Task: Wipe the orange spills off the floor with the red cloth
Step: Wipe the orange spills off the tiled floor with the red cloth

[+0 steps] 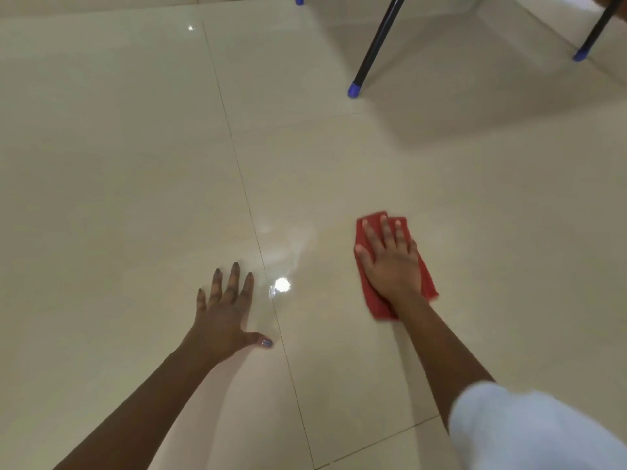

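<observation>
Floor [118,164] of glossy cream tiles, thin grout lines [244,184] crossing, lamp glare and a wet sheen [291,245] mid-frame. One red cloth [375,303] lies flat on the tile right of the sheen, under the right hand [390,262], fingers straight, palm pressing down, no curl round it. Left hand [225,317] flat on bare tile, fingers spread, holding nothing. Wide open tile left and ahead. Two black furniture legs [380,39] top right, three blue foot caps [355,89], well apart from the cloth. White sleeve [529,432] bottom right.
</observation>
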The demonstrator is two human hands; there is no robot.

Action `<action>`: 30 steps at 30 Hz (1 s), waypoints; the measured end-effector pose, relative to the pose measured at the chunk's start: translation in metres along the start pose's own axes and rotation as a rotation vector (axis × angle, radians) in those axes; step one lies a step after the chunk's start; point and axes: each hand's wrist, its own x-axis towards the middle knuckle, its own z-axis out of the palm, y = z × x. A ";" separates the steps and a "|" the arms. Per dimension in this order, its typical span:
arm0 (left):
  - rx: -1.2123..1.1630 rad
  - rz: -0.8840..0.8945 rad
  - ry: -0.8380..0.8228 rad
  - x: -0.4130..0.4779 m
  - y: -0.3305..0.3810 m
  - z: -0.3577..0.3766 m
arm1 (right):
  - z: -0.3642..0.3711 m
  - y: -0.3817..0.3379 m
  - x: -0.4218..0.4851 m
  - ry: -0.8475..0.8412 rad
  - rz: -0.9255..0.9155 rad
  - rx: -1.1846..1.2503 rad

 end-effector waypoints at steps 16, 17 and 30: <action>0.018 0.147 -0.031 -0.051 -0.012 0.014 | 0.039 -0.059 -0.221 -0.091 -0.498 0.013; 0.023 0.176 -0.039 -0.064 -0.008 0.026 | 0.036 -0.039 -0.228 -0.074 -0.452 0.012; -0.028 0.270 -0.054 -0.106 0.029 0.049 | 0.044 -0.040 -0.292 -0.054 -0.290 0.061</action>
